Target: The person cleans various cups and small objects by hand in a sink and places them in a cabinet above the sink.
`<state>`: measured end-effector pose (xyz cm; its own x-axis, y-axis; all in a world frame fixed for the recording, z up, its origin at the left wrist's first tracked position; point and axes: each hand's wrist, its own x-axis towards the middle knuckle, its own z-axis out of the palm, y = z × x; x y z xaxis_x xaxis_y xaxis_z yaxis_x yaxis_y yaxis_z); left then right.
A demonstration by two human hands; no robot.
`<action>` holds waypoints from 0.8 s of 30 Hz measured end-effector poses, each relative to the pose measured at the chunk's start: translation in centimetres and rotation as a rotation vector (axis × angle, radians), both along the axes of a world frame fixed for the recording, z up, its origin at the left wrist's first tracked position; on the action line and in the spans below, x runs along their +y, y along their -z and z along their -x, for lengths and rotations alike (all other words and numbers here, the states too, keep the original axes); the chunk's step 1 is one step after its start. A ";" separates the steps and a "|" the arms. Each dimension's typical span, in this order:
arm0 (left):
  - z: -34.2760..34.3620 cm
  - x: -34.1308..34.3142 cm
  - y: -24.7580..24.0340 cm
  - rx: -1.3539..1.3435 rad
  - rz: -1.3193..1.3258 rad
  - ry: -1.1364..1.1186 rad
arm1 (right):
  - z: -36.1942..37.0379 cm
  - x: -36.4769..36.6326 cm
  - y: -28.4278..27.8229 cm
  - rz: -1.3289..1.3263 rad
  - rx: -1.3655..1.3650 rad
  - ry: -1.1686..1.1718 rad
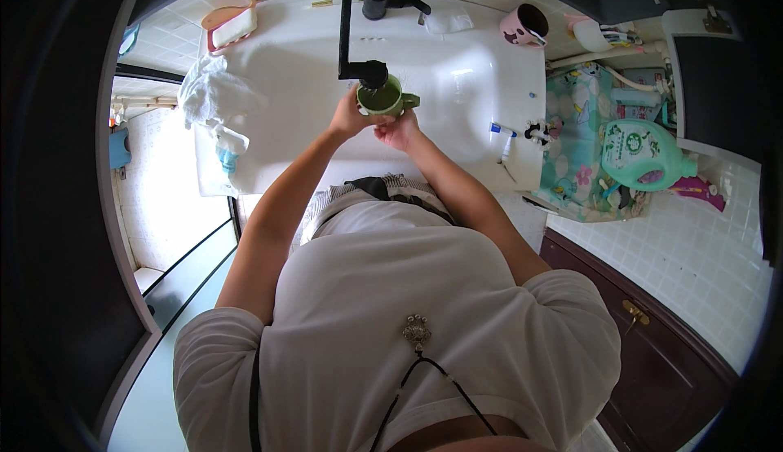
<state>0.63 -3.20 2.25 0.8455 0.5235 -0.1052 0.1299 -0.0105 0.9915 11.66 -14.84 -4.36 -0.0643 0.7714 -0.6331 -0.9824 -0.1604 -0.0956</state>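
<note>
A green mug (380, 100) with a handle on its right is held over the white sink basin (294, 61), under the black faucet (367, 71). My left hand (349, 116) is closed around its left side. My right hand (398, 131) grips the mug low down, just below the handle; some of its fingers are hidden. The mug's mouth faces up toward the spout, and I cannot make out whether water is running.
A pink cup (524, 26) stands at the back right, and a soap dish (232, 28) at the back left. White cloth (205, 92) lies over the left rim. A blue-and-white toothbrush-like item (504, 132) lies at right. Beyond it stands a green detergent bottle (644, 155).
</note>
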 end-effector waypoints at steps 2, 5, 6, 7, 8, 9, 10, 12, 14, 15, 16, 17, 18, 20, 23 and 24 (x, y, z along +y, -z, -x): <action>0.8 -0.2 -0.8 0.149 -0.129 -0.004 | 1.0 1.2 -2.2 0.101 -0.062 0.023; 0.9 -0.4 -3.0 0.301 -0.359 -0.003 | 1.0 1.3 -1.5 0.140 -0.153 0.063; 0.8 0.0 -3.0 0.294 -0.435 -0.018 | 0.7 1.3 -0.4 0.219 -0.211 0.074; 0.9 0.5 -2.6 0.289 -0.508 -0.042 | 0.7 1.6 0.0 0.298 -0.270 0.076; 1.0 0.9 -2.1 0.291 -0.509 -0.047 | 0.5 1.6 0.4 0.357 -0.152 0.139; 1.1 1.3 -1.7 0.249 -0.448 -0.097 | 0.4 1.4 0.7 0.355 -0.152 0.137; 1.1 1.7 -1.4 0.205 -0.384 -0.147 | 0.3 1.3 0.5 0.353 -0.152 0.152; 1.1 2.7 -0.8 0.209 -0.039 -0.144 | 0.3 1.2 -0.1 0.348 -0.166 0.183; 0.9 3.3 -0.7 0.241 0.479 -0.100 | 0.0 1.5 -0.3 0.433 -0.165 0.207; 0.9 3.2 -0.6 0.243 0.480 -0.098 | -0.1 1.6 -0.4 0.517 -0.164 0.229; 0.6 3.0 -0.7 0.203 0.705 -0.070 | -0.1 1.4 -0.3 0.518 -0.163 0.233; 0.3 2.9 -0.8 0.162 0.929 -0.042 | -0.2 1.2 -0.2 0.492 -0.153 0.224; -0.1 2.7 -1.0 0.106 0.990 -0.033 | -0.3 1.0 -0.1 0.466 -0.144 0.215; -1.1 2.3 -1.5 0.034 1.242 -0.159 | -0.2 0.7 0.0 0.424 -0.146 0.220; -2.7 1.8 -1.8 -0.197 1.527 -0.274 | -0.5 0.4 0.0 0.326 -0.168 0.218; -3.4 1.5 -1.8 -0.243 1.556 -0.374 | -0.6 0.4 -0.1 0.274 -0.186 0.216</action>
<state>4.06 -1.71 4.07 0.7768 0.2128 -0.5928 -0.2589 0.9659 0.0074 12.23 -14.40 -4.23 0.2162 0.5553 -0.8031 -0.9663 0.0037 -0.2575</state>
